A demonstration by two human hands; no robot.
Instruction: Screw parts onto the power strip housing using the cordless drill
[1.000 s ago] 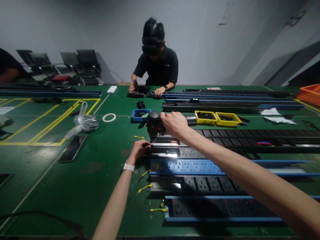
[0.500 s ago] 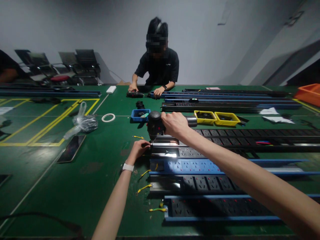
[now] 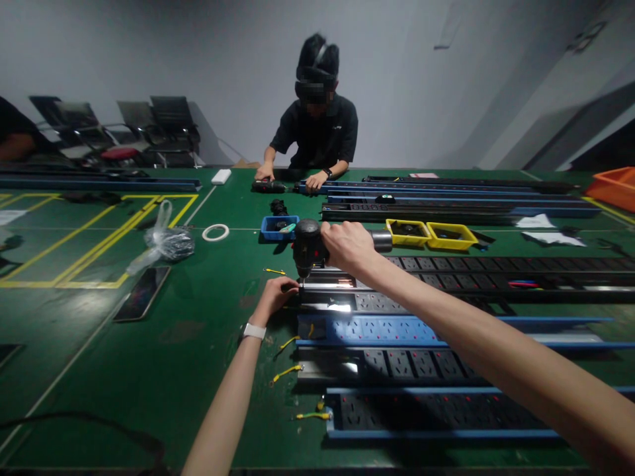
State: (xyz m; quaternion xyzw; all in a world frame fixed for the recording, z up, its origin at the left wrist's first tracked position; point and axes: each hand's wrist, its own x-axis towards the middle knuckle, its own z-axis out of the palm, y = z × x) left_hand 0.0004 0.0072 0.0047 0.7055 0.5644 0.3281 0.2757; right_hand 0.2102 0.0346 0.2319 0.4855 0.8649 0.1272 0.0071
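While your right hand (image 3: 348,246) is closed around the power drill (image 3: 307,246), arm stretched forward, your left hand (image 3: 278,295) curls with fingers bent at the near end of a black socket strip (image 3: 380,303), the drill's bit pointing down just beside those fingertips.

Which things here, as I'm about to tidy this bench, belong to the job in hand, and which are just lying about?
Likely part of the job:
power drill, in the right hand
dark strip under its tip, left hand at the end
socket strips nearby

Probably just lying about:
phone
white ring
white paper
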